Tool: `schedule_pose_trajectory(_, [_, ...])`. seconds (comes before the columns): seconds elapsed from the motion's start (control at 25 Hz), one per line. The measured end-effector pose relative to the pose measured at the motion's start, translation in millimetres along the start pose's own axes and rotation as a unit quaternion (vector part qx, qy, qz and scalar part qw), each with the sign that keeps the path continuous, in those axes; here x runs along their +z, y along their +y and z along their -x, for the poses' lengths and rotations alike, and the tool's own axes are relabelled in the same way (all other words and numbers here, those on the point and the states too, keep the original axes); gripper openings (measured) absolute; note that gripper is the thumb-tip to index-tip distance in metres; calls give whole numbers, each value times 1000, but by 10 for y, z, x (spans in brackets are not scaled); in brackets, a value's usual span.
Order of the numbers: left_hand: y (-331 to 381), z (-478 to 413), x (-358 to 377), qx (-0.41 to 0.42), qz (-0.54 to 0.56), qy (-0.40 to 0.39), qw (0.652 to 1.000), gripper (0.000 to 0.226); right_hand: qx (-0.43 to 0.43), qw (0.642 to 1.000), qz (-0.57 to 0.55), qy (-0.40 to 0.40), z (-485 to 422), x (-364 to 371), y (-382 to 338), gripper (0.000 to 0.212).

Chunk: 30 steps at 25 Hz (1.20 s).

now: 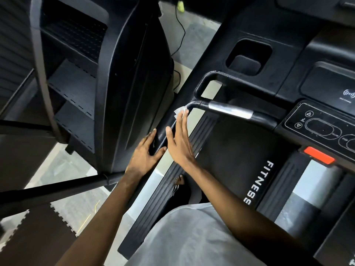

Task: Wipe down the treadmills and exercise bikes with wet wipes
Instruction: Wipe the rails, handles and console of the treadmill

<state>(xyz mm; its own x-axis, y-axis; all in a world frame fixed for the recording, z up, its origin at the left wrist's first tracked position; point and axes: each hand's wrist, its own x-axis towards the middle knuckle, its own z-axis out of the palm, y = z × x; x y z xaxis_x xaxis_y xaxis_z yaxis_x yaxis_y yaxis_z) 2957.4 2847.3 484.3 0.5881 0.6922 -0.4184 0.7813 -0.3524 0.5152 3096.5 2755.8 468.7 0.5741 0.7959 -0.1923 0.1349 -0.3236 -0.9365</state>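
I stand on a black treadmill whose belt (238,158) carries the word FITNESS. Its left handrail (163,140) runs up to a bend that meets a crossbar with a silver grip sensor (230,110). My left hand (146,152) grips the lower end of that handrail, thumb on one side and fingers on the other. My right hand (180,139) lies along the rail with straight fingers and presses a white wet wipe (179,111) against the rail just below the bend. Most of the wipe is hidden under my fingertips.
The console panel (317,127) with round buttons and a red safety key (318,155) sits to the right; a cup-holder recess (247,56) is above the handle. A black upright machine with shelves (123,83) stands close on the left. Foam mat tiles (38,233) cover the floor.
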Motion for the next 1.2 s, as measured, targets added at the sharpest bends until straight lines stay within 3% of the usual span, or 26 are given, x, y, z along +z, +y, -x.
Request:
schedule_pose_trajectory(0.2, [-2, 11, -73, 11, -22, -33, 999, 86, 143, 975, -167, 13, -229, -28, -15, 69])
schedule_pose_trajectory(0.4, [-84, 103, -135, 36, -16, -48, 998, 81, 71, 969, -234, -30, 89, 146, 89, 71])
schedule_pose_trajectory(0.48, [-124, 136, -158, 42, -14, -52, 998, 79, 97, 962, -256, 10, 7, 150, 63, 87])
schedule_pose_trajectory(0.6, [-196, 201, -203, 55, -13, -64, 996, 77, 112, 955, -272, 32, -24, 244, 38, 87])
schedule_pose_trajectory(0.76, [-264, 241, -198, 87, -15, -62, 994, 73, 36, 958, -281, 34, 392, 580, 89, 84])
schedule_pose_trajectory(0.88, [-251, 252, -138, 83, 2, -28, 996, 68, 16, 952, -286, 107, 237, 618, 109, 90])
schedule_pose_trajectory(1.08, [-270, 215, -145, 78, 17, -18, 997, 68, 33, 946, -296, 131, 182, 770, 165, 62])
schedule_pose_trajectory(1.2, [-265, 259, -145, 71, 9, -19, 997, 67, 2, 951, -284, 120, 371, 901, 250, 59])
